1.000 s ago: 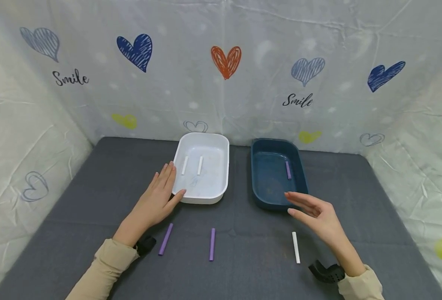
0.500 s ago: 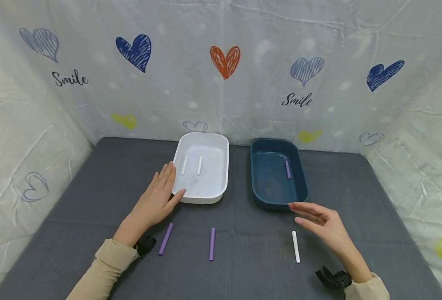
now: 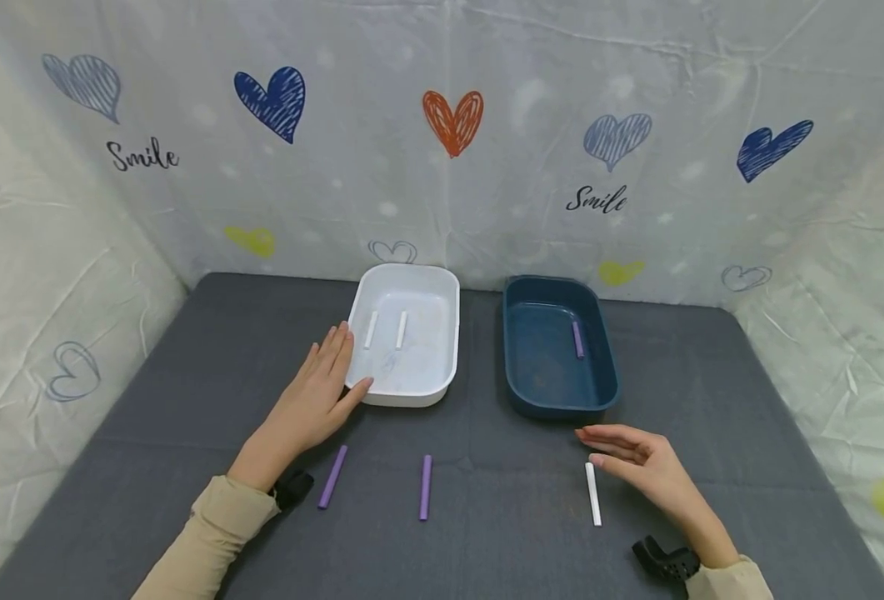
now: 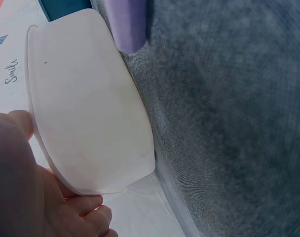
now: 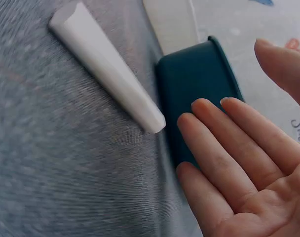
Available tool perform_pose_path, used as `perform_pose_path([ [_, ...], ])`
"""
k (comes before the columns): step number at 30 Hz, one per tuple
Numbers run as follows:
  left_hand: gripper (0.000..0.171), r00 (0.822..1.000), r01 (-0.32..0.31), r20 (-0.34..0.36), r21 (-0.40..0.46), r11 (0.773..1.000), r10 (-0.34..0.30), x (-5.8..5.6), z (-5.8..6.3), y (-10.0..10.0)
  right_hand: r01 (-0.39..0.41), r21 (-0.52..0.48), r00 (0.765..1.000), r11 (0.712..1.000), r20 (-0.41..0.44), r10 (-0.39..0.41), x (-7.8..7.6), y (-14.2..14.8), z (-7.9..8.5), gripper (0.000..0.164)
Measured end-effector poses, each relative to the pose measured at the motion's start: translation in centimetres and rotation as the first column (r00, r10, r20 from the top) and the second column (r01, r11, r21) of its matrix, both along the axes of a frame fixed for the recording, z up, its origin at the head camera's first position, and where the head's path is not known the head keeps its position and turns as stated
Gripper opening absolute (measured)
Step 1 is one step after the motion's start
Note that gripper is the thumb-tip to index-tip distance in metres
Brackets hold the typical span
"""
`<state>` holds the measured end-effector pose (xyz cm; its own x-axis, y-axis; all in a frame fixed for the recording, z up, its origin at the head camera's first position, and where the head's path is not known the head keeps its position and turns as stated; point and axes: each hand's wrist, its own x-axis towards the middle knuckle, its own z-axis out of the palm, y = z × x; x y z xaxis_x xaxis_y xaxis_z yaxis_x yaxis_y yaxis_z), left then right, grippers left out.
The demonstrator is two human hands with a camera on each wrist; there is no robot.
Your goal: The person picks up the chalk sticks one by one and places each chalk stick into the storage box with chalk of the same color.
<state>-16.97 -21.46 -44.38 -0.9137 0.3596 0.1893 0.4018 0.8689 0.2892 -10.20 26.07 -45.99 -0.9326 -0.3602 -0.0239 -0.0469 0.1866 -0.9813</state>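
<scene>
My left hand (image 3: 314, 396) rests against the near left corner of a white tray (image 3: 451, 333), fingers straight along its side and thumb at the front rim. Two white chalk sticks lie in this tray. My right hand (image 3: 644, 458) is held in front of a dark teal tray (image 3: 512, 358), its fingers extended and nothing between them and the thumb. Just left of its thumb, a white chalk stick (image 3: 594, 495) lies on the cloth; the right wrist view shows this chalk (image 5: 108, 69) apart from the fingers. A purple chalk stick (image 3: 577, 339) lies in the teal tray.
Two more purple chalk sticks lie on the grey cloth: one (image 3: 332, 477) beside the left wrist, the other (image 3: 426, 487) near the middle. Both trays stand at the table's back edge, close to a curtain (image 3: 516, 167) printed with hearts.
My right hand has drawn back from over the teal tray's front edge toward me, and is now beside the white chalk stick. My left hand has stayed at the white tray.
</scene>
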Motion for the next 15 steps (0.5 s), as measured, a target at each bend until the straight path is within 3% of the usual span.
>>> perform_pose_path([
  [8, 0.079, 1.000, 0.006, 0.013, 0.003, 1.000, -0.006, 0.0, 0.0, 0.0, -0.018, 0.048, 1.000, 0.999, 0.026, 0.016, -0.3, -0.1, -1.0, 0.045],
  [15, 0.078, 1.000, 0.010, 0.017, 0.003, 1.000, -0.010, 0.0, 0.0, 0.1, -0.084, 0.086, 0.996, 0.993, -0.036, 0.087, -0.3, 0.4, -1.3, 0.044],
])
